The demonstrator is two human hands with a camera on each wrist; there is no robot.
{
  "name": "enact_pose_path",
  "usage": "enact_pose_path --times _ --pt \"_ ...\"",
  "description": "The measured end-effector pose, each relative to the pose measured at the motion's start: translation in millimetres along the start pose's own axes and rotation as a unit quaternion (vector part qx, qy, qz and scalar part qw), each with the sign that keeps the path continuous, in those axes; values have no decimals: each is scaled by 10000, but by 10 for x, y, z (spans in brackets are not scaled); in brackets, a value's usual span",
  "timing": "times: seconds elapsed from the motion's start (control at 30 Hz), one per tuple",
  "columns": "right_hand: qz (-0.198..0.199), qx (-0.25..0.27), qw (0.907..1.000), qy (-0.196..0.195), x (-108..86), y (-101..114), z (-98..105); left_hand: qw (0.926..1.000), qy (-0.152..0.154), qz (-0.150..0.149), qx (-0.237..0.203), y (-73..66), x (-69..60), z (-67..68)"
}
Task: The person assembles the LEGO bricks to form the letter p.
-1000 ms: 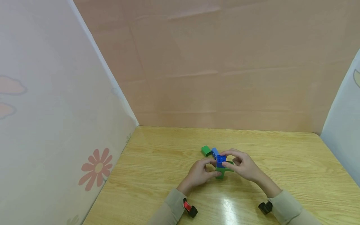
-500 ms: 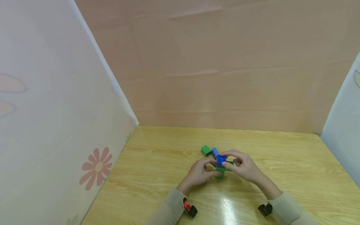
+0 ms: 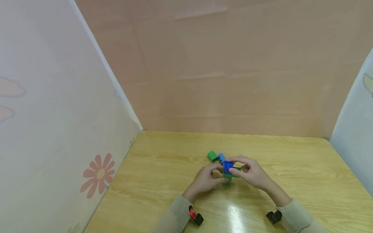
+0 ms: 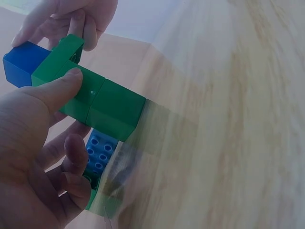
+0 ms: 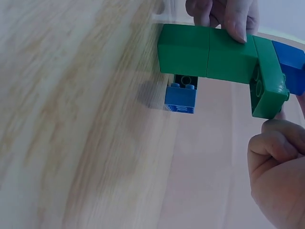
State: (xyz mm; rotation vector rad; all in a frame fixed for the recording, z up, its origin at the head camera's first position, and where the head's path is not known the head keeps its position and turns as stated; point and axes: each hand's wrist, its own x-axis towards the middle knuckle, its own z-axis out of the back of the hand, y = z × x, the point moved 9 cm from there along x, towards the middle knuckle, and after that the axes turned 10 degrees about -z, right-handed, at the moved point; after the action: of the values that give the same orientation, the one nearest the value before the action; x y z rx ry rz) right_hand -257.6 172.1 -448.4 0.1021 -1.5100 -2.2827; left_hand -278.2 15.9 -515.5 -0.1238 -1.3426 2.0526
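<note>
At the middle of the wood-grained table (image 3: pixel 166 155), a green stack (image 5: pixel 208 51) of two bricks stands upright, topped by a crosswise green brick (image 5: pixel 270 67) jutting right and a dark blue brick (image 3: pixel 227 168) above that. The left hand (image 3: pixel 204 179) is clamped on the green stack from the left, thumb on its near face. From the right, the right hand (image 3: pixel 253 172) pinches the dark blue brick between thumb and fingers. Just beyond lies a lighter blue brick (image 3: pixel 221 158), with a loose green brick (image 3: pixel 212 156) just beside it on the left; any moulded lettering on the studs is too small to read. A red flower (image 3: pixel 97 174) is printed on the left wall (image 3: pixel 58 97).
</note>
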Motion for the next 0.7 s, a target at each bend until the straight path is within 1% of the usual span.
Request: enact_pose_path --times 0.2,0.27,0.37,0.47,0.57,0.7 --pt "-101 -26 9999 78 7 9 15 10000 25 -20 18 -15 2 -4" --pt "-80 -27 9999 119 16 26 25 10000 12 -48 15 -21 9 0" --pt "-66 9 9999 157 33 39 51 10000 3 -56 -57 -27 10 3" --pt "-121 87 9997 191 55 33 81 9999 6 -1 -145 -22 0 2" --pt "-203 100 9996 156 81 3 121 9997 8 93 -204 -7 -13 1" --pt "-295 -65 9995 11 123 -69 191 9997 18 155 -171 -3 -12 7"
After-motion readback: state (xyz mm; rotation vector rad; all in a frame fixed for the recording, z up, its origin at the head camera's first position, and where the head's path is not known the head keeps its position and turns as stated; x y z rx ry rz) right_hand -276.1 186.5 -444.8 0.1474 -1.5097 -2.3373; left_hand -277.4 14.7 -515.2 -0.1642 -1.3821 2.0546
